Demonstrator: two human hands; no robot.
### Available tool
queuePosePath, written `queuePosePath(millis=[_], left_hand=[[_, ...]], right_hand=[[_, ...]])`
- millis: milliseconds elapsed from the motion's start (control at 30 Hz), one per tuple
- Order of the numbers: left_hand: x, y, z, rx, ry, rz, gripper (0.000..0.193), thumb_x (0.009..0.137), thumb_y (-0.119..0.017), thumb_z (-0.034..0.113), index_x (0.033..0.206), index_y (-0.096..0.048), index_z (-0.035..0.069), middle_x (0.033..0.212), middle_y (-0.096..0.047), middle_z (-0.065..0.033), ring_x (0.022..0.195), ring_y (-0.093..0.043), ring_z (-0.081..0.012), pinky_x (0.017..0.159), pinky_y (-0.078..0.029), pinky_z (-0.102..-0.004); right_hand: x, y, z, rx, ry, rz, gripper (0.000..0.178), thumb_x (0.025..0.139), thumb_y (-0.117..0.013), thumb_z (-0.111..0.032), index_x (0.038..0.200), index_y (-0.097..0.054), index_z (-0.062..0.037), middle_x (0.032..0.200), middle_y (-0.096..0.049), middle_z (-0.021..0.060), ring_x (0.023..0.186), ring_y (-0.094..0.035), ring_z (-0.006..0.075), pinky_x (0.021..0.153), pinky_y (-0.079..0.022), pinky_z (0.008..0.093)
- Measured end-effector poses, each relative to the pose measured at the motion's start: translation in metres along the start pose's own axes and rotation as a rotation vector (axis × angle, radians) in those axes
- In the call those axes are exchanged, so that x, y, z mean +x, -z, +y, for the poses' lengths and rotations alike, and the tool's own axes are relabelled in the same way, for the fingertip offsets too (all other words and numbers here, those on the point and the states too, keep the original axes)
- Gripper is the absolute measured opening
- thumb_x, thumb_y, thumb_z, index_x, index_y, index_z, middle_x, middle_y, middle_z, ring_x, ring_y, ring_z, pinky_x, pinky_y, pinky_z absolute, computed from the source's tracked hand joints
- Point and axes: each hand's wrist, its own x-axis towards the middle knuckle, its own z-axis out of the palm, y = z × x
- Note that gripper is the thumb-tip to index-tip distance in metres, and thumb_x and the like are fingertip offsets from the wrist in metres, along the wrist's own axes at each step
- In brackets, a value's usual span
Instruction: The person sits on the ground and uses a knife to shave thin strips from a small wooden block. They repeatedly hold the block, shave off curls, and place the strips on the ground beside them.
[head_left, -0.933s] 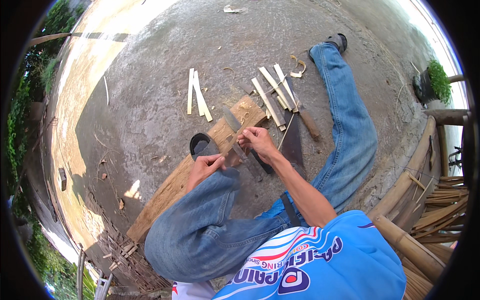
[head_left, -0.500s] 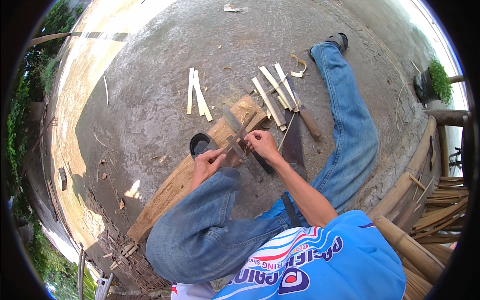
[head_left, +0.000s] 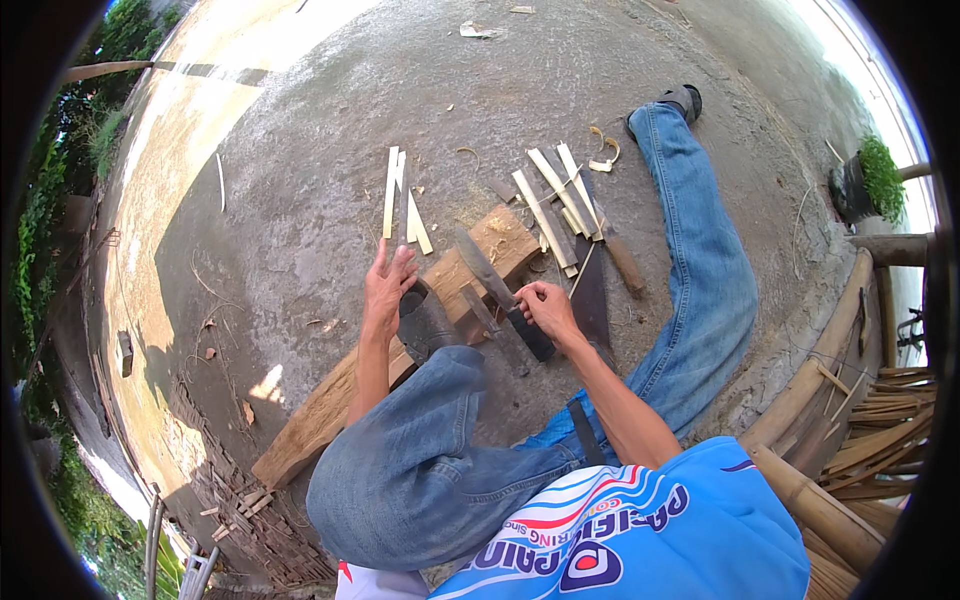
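My left hand [head_left: 385, 288] is beside my left foot, its fingers apart. Just beyond the fingertips, a dark narrow strip [head_left: 404, 198] lies over pale wooden strips [head_left: 390, 192] on the ground. My right hand [head_left: 546, 310] has thumb and fingers pinched together near the knife's handle; what they hold, if anything, is too small to make out. A broad-bladed knife [head_left: 484, 268] with a black handle [head_left: 530, 336] rests across a thick wooden block [head_left: 503, 236]. A narrow brown piece [head_left: 480, 308] sits next to the blade.
More pale strips [head_left: 545, 222] lie right of the block, near a tool with a brown wooden handle [head_left: 624, 264] and a dark flat blade [head_left: 592, 300]. Curled shavings [head_left: 604, 163] are scattered beyond. My jeans-clad legs [head_left: 695, 230] flank the work. A potted plant [head_left: 880, 180] stands far right.
My left hand has moved left and away from me; the dark strip it held now lies on the pale strips. My right hand has shifted slightly right and nearer to me, still pinched.
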Motion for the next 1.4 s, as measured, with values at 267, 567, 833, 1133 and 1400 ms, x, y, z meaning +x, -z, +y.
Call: queuePosePath(millis=[267,567,833,1133,1400], left_hand=[[0.0,-0.012,-0.011,0.278,-0.083,-0.11,0.067,0.105,-0.064,0.036,0.156,-0.041,-0.002,0.142,-0.062,-0.0217,0.137,-0.055,-0.0283,0.117,-0.04,-0.0394],[-0.004,-0.01,-0.075,0.364,-0.203,-0.138,0.035,0.104,-0.065,0.019,0.133,-0.066,-0.001,0.119,-0.074,-0.0097,0.111,-0.068,-0.015,0.099,-0.052,-0.0288],[-0.007,0.001,-0.081,0.356,-0.216,-0.141,0.033,0.104,-0.065,0.017,0.132,-0.066,-0.002,0.119,-0.074,-0.0107,0.111,-0.068,-0.0153,0.099,-0.051,-0.0285],[-0.021,0.008,-0.055,0.123,-0.099,-0.194,0.037,0.104,-0.066,0.022,0.133,-0.066,-0.001,0.121,-0.073,-0.0113,0.114,-0.068,-0.0185,0.1,-0.052,-0.0305],[-0.085,0.064,0.096,0.387,0.001,-0.182,0.054,0.102,-0.07,0.03,0.146,-0.056,0.003,0.139,-0.064,-0.0142,0.124,-0.065,-0.0227,0.109,-0.049,-0.0354]], right_hand=[[0.027,0.046,0.005,-0.538,0.385,0.594,0.025,0.092,-0.072,-0.023,0.105,-0.067,-0.0031,0.103,-0.066,0.0157,0.101,-0.068,0.0364,0.085,-0.054,0.0453],[0.073,0.067,0.017,-0.694,0.269,0.484,0.044,0.088,-0.08,-0.031,0.118,-0.06,-0.0075,0.111,-0.062,0.0171,0.109,-0.063,0.0386,0.087,-0.052,0.0496],[0.075,0.087,-0.018,-0.638,0.344,0.702,0.039,0.091,-0.077,-0.029,0.122,-0.063,-0.0091,0.12,-0.06,0.0169,0.11,-0.063,0.0391,0.09,-0.052,0.0515],[0.091,0.12,-0.019,-0.5,0.198,0.51,0.031,0.091,-0.078,-0.026,0.109,-0.069,-0.0026,0.096,-0.066,0.0122,0.094,-0.066,0.0277,0.082,-0.054,0.0406],[0.077,0.102,0.003,0.388,-0.042,0.116,0.037,0.093,-0.08,-0.025,0.118,-0.065,-0.0025,0.093,-0.064,0.0014,0.078,-0.06,0.01,0.06,-0.051,0.0285]])
